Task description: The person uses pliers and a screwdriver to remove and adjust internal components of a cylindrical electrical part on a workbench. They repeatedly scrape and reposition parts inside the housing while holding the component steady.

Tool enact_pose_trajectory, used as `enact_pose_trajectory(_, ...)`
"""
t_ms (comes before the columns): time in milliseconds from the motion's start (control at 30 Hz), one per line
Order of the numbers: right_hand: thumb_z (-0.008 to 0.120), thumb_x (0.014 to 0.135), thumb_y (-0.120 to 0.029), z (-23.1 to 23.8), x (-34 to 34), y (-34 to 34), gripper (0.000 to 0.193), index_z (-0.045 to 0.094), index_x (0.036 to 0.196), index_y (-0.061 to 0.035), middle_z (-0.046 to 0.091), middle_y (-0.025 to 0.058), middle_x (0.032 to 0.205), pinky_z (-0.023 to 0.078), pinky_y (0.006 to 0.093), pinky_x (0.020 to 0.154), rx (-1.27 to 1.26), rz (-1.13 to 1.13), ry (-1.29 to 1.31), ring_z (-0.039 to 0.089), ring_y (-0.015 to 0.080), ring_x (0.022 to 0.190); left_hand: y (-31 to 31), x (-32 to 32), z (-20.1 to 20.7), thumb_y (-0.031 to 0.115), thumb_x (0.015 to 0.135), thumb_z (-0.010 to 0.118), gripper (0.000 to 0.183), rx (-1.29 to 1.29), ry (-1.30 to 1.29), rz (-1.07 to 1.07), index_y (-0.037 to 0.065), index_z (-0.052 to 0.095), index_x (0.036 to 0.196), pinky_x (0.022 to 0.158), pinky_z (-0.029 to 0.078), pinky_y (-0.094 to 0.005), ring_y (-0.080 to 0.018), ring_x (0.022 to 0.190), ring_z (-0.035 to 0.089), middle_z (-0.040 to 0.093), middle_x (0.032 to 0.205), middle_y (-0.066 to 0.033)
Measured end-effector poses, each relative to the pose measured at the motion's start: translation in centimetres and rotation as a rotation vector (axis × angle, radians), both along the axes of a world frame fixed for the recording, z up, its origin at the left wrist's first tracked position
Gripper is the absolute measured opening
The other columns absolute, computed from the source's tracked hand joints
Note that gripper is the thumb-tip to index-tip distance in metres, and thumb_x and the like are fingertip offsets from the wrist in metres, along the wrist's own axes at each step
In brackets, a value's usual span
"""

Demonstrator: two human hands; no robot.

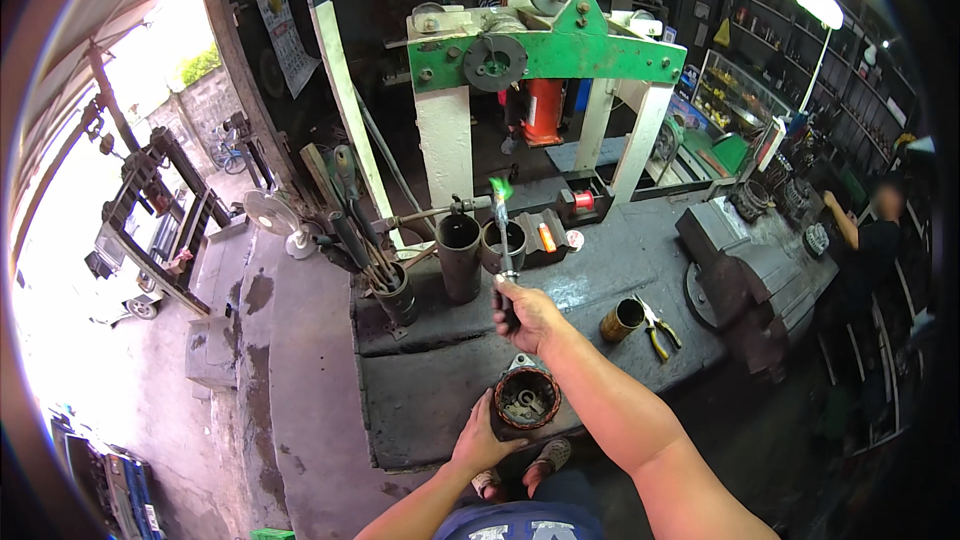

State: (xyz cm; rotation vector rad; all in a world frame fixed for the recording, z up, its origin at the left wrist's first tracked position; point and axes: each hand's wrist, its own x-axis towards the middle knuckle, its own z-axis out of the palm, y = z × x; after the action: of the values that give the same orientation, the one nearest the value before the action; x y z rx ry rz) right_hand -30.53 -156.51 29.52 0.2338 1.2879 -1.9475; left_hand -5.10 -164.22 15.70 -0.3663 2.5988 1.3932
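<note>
A: Where's the motor case?
B: Near edge of the bench, between the forearms, open end up, coils showing round the inside.
A: Hands?
B: Right hand is wrapped round the dark handle of a slim tool, tip up, well apart from the case. Left hand is curled against the case's near left side. Can't tell if it pinches or only steadies.
A: Tip looks bright green.
B: Yep. Can't tell if that's flame or paint. I'd treat it as hot.
A: How to do this well?
B: Brace the case low with the left, fingers off the rim. Point the tool away from both arms. If it goes near the coils, come in slowly and don't scrape; their coating probably marks easily.
A: Clutter?
B: Pliers and brown cup sit right of the right forearm. Mind the elbow.
</note>
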Motion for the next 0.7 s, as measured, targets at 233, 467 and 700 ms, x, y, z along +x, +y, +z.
enact_pose_trajectory(233,0.08,0.114,-0.028,4.1,-1.0,14.1,0.023,0.076,0.112,-0.0054,0.071,-0.0004,0.087,0.052,0.0329,0.062,0.629,-0.051,0.663,0.063,0.0101,0.07,-3.3,4.9,-1.9,0.043,0.079,0.107,0.14,-0.039,0.101,0.07,-0.005,0.026,0.181,0.141,0.038,-0.0494,-0.0455,0.171,0.04,0.04,0.182,-0.0314)
enact_pose_trajectory(467,0.091,0.094,-0.028,16.2,2.4,29.6,0.036,0.088,0.12,-0.0018,0.084,0.0213,0.093,0.064,0.05,0.085,1.669,0.308,0.986,0.084,0.0353,0.089,-3.1,5.3,-2.5,0.04,0.074,0.109,0.146,-0.1,0.046,0.076,-0.005,0.022,0.182,0.143,0.035,-0.0513,-0.0457,0.173,0.035,0.036,0.184,-0.0319)
enact_pose_trajectory(700,0.081,0.094,-0.02,13.1,-3.5,26.0,0.014,0.09,0.092,-0.0096,0.088,0.0157,0.098,0.069,0.0478,0.086,2.076,1.018,1.303,0.088,0.0341,0.095,0.5,-2.5,-3.4,0.045,0.058,0.116,0.158,-0.06,0.22,0.028,-0.007,0.027,0.179,0.144,0.032,-0.0526,-0.0479,0.173,0.034,0.038,0.182,-0.032)
